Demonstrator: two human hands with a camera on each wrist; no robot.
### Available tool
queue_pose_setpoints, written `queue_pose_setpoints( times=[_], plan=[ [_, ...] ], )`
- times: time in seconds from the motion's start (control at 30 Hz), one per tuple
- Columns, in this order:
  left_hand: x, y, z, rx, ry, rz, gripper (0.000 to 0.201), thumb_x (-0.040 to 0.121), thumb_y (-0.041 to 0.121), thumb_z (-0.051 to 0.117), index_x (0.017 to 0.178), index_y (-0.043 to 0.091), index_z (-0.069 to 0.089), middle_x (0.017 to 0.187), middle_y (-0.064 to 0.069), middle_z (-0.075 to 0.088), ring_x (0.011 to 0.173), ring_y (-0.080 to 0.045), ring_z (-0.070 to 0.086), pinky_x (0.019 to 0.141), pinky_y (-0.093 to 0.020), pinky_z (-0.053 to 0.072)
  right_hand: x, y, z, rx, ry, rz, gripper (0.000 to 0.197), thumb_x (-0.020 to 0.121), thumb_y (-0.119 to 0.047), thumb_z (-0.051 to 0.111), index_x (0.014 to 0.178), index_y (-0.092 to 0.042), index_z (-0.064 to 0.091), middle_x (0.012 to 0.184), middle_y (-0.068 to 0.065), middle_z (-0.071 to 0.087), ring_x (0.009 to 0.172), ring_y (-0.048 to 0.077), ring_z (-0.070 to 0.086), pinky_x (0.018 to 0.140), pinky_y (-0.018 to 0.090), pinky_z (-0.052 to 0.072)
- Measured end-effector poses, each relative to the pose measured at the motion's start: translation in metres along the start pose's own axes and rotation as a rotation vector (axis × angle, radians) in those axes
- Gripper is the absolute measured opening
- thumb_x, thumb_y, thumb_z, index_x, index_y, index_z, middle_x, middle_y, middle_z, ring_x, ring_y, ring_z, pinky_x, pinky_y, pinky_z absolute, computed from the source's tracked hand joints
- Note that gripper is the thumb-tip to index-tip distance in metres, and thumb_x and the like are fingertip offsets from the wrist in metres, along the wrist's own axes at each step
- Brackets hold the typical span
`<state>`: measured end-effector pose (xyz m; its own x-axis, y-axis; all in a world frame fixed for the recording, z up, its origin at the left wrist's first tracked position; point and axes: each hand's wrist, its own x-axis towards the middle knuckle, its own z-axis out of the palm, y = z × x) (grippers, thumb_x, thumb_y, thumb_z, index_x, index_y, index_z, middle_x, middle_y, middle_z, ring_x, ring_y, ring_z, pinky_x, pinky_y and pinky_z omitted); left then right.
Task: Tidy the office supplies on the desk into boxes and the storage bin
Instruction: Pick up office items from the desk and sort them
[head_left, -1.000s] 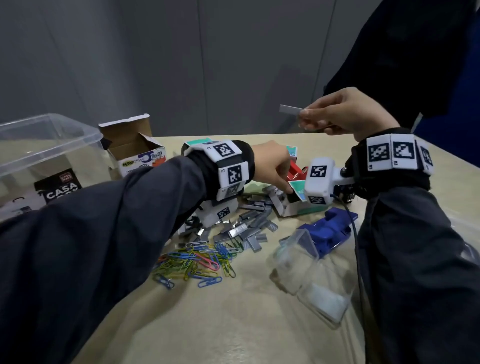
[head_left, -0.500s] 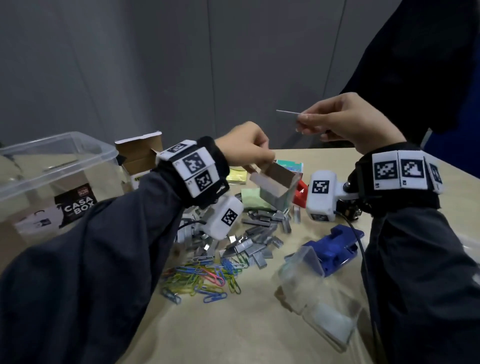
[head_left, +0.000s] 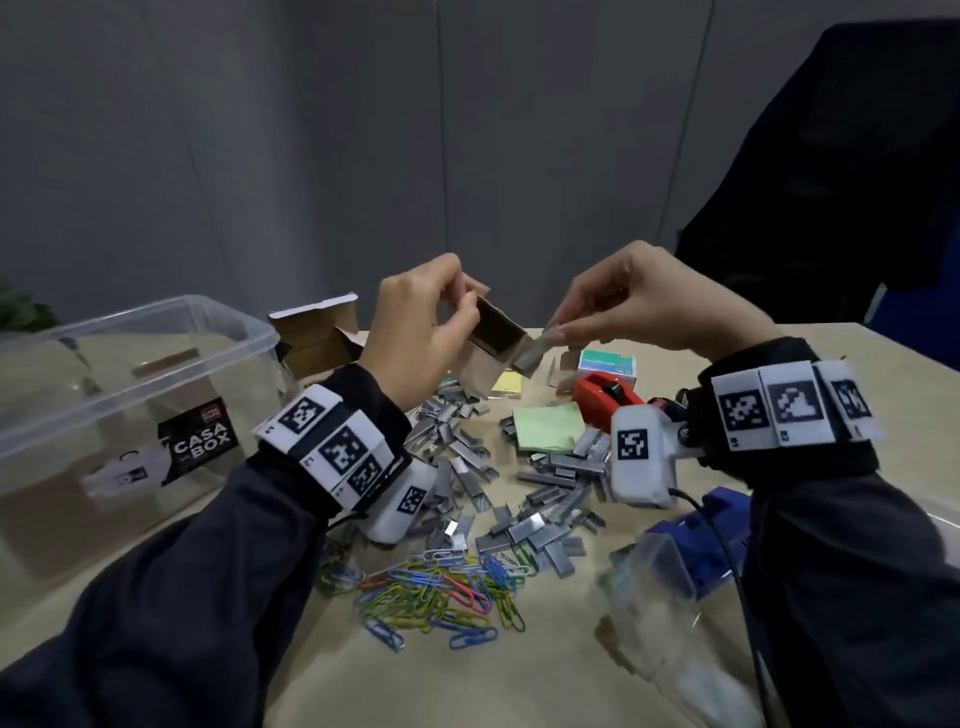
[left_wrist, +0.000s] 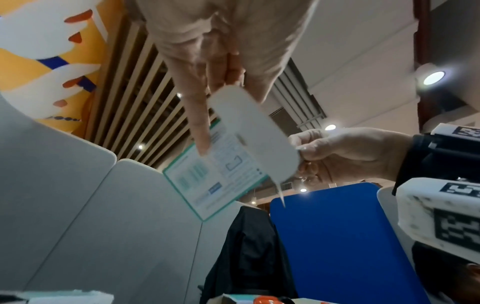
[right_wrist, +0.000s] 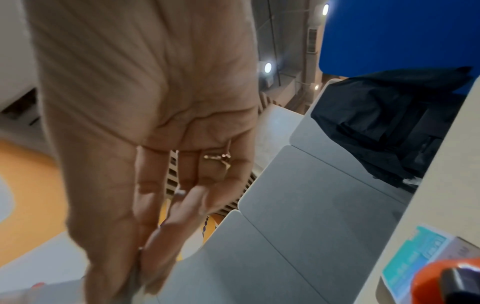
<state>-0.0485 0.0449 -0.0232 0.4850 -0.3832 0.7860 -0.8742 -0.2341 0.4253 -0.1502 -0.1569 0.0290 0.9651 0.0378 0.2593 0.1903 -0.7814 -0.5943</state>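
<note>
Two hands work above the desk (head_left: 571, 691), beside the bin (head_left: 130, 374). Left hand (head_left: 415, 332) grips a small open box (head_left: 493, 343), tilted, mouth toward the right hand (head_left: 639, 306), which pinches a staple strip (head_left: 530, 353) at the mouth's edge. Staples (head_left: 467, 473) and clips (head_left: 441, 592) lie loose below. A skewed strip could catch the rim, snap or drop into the pile.

I see a tan tabletop (head_left: 519, 686) strewn with staples (head_left: 467, 480). Nearer me than the staples lie coloured clips (head_left: 441, 592); left of them stands a clear bin (head_left: 130, 395); right of them, a green pad (head_left: 545, 427), red dispenser (head_left: 605, 395) and blue stapler (head_left: 711, 540).
</note>
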Motion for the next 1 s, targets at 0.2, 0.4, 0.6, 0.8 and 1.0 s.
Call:
queue_pose_setpoints(
  times=[0.2, 0.4, 0.6, 0.8, 1.0],
  plan=[
    [-0.001, 0.0, -0.001, -0.081, 0.014, -0.011, 0.022, 0.092, 0.004, 0.057, 0.073, 0.011, 0.047, 0.095, -0.003, 0.071, 0.092, -0.003, 0.063, 0.08, -0.01, 0.047, 0.004, -0.003, 0.005, -0.14, 0.185, -0.031, 0.01, 0.079, -0.022, 0.08, 0.078, -0.013, 0.075, 0.068, -0.003, 0.072, 0.066, 0.005, 0.07, 0.064, 0.017, 0.057],
    [-0.002, 0.001, -0.004, -0.219, 0.012, 0.014, 0.019, 0.093, 0.007, 0.052, 0.075, 0.006, 0.047, 0.102, -0.003, 0.07, 0.103, -0.011, 0.064, 0.086, -0.045, 0.054, 0.0, -0.011, 0.003, -0.168, 0.207, -0.058, 0.011, 0.078, -0.023, 0.082, 0.077, -0.014, 0.075, 0.069, -0.003, 0.072, 0.065, 0.005, 0.069, 0.062, 0.015, 0.055],
    [-0.002, 0.004, -0.006, -0.317, -0.018, -0.002, 0.019, 0.095, 0.008, 0.05, 0.079, -0.002, 0.047, 0.107, -0.005, 0.069, 0.111, -0.013, 0.063, 0.085, -0.05, 0.056, -0.002, -0.02, 0.001, -0.178, 0.229, -0.078, 0.007, 0.076, -0.015, 0.083, 0.076, -0.014, 0.076, 0.074, -0.004, 0.073, 0.07, 0.005, 0.069, 0.069, 0.021, 0.058],
    [-0.002, 0.001, -0.006, -0.327, -0.016, -0.094, 0.02, 0.094, 0.013, 0.05, 0.075, 0.018, 0.046, 0.106, -0.004, 0.069, 0.102, -0.019, 0.065, 0.074, -0.052, 0.058, -0.008, -0.026, -0.007, -0.178, 0.244, -0.102, 0.008, 0.08, -0.022, 0.08, 0.079, -0.016, 0.074, 0.078, -0.004, 0.073, 0.072, 0.004, 0.069, 0.07, 0.016, 0.056],
    [-0.004, 0.0, -0.002, -0.351, -0.018, -0.181, 0.02, 0.093, 0.017, 0.053, 0.074, 0.016, 0.045, 0.113, -0.005, 0.067, 0.108, -0.017, 0.064, 0.082, -0.049, 0.057, -0.004, -0.035, 0.007, -0.134, 0.343, -0.207, 0.01, 0.077, -0.022, 0.082, 0.08, -0.015, 0.075, 0.076, -0.006, 0.073, 0.07, 0.003, 0.07, 0.069, 0.023, 0.059]
  ],
)
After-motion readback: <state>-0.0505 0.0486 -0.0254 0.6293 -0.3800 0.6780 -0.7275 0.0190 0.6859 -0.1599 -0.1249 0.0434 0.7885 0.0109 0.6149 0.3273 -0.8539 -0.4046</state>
